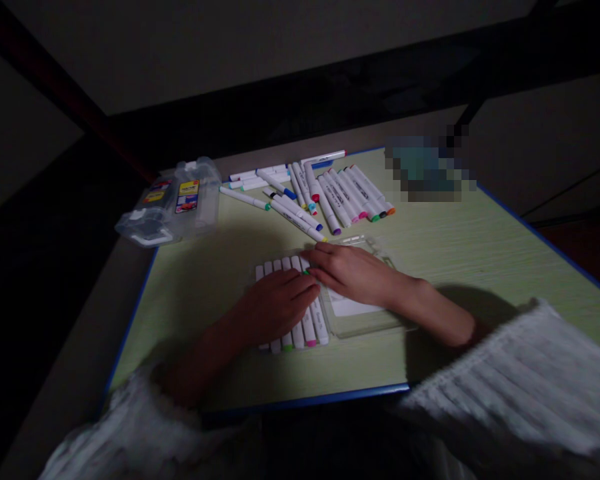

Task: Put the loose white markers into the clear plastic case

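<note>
A clear plastic marker case [375, 320] lies open on the pale green table [480, 247] in front of me. A row of several white markers [307, 330] with coloured caps fills its left part. My left hand [275, 307] lies flat on that row, fingers stretched out. My right hand [353, 272] reaches across the case, its fingertips resting on the top ends of the markers beside my left fingers. Whether the right fingers pinch a marker is hidden. Both sleeves are white knit.
Several loose white markers [330, 193] lie scattered at the back of the table. A second clear plastic case [173, 203] with coloured labels sits at the table's back left corner, overhanging the edge. A blurred object [425, 170] is at the back right. The room is dark.
</note>
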A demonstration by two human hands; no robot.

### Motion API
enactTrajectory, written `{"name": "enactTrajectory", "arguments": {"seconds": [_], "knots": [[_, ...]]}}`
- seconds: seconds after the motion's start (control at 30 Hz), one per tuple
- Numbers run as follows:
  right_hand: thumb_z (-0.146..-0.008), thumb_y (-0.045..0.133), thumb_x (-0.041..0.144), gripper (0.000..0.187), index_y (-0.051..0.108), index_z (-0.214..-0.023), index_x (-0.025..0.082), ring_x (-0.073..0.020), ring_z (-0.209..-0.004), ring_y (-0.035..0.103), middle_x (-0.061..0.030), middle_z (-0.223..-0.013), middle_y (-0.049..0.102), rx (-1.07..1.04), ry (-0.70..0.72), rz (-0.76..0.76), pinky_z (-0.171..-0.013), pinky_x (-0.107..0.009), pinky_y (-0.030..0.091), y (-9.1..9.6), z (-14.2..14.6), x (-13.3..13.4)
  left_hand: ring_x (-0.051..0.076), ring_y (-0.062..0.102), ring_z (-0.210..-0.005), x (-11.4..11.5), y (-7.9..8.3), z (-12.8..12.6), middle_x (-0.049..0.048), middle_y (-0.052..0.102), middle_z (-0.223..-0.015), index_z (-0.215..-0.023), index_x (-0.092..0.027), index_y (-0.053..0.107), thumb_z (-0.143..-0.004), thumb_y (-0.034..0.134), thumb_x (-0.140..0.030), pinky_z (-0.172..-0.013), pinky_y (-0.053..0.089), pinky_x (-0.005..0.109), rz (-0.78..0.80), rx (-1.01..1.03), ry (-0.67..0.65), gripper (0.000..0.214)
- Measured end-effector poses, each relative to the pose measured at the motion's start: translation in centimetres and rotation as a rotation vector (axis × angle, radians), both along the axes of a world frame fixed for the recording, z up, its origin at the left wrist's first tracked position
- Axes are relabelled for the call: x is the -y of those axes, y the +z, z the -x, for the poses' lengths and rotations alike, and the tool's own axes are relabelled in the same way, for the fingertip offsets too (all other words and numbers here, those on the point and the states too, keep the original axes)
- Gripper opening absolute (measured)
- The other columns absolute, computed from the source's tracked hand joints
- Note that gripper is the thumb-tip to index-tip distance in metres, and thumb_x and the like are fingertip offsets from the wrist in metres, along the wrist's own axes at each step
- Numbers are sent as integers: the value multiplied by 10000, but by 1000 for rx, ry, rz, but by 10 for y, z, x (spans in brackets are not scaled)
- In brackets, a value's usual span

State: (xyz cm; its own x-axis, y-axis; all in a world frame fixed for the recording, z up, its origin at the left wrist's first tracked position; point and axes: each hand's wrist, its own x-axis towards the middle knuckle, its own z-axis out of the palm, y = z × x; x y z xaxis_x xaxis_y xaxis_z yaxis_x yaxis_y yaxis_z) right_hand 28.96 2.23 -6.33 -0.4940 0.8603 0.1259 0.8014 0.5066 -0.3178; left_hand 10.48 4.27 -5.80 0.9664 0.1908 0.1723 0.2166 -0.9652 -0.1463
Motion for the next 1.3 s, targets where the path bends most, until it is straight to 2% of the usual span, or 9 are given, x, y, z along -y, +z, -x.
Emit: {"name": "enactTrajectory", "arguments": {"seconds": [0.67, 1.3], "knots": [[-893, 343, 215, 309, 518, -1116, 94, -165, -780, 545, -105, -950, 563, 0, -3, 6, -657, -284, 388, 1, 0, 0, 180, 541, -851, 1, 1, 0, 82, 609, -928, -938, -127, 553, -831, 372, -142, -760, 466, 312, 16, -27, 26, 211], [-896, 338, 229, 298, 528, -1088, 103, -164, -760, 537, -103, -950, 554, 9, -11, -5, -637, -280, 377, 0, 0, 0, 196, 527, -891, 5, 3, -3, 98, 584, -986, -1017, -110, 530, -832, 365, -131, -769, 462, 338, 33, -86, 67, 249]]}}
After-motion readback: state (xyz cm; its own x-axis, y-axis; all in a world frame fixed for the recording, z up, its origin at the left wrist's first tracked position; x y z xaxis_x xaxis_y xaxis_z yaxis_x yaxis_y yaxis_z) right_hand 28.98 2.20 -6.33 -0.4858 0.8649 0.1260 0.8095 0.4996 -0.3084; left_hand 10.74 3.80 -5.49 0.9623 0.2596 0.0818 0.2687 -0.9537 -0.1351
